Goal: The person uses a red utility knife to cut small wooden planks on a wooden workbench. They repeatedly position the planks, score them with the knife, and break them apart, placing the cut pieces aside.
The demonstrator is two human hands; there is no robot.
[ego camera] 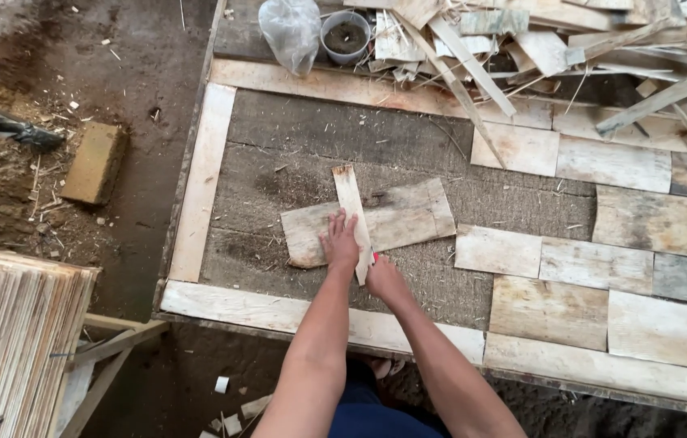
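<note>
On the gray surface [295, 138], near its front rail [246, 307], a wide veneer piece [400, 219] lay flat, and I take that piece as my landmark. Across it, running from its far edge down past its near edge, lay a narrow strip [351, 199], slightly tilted. My left hand [340, 242] was pressed flat, fingers spread, on the piece and against the strip's left side; it gripped nothing. My right hand [384, 278] sat just past the piece's near edge, at the strip's lower end, curled around something with a bit of red [376, 258] showing; what it was I could not tell.

Right of the piece, pale and gray veneer sheets [603, 268] were laid edge to edge in rows. Beyond the piece, at the surface's far side, sat a heap of scrap strips [554, 49], a small pot [345, 34] and a clear bag [291, 28]. Well left of the piece, off the surface, a block [94, 162] lay on the dirt floor [141, 65]. Nearer me on that side stood a stack of thin sheets [11, 341].
</note>
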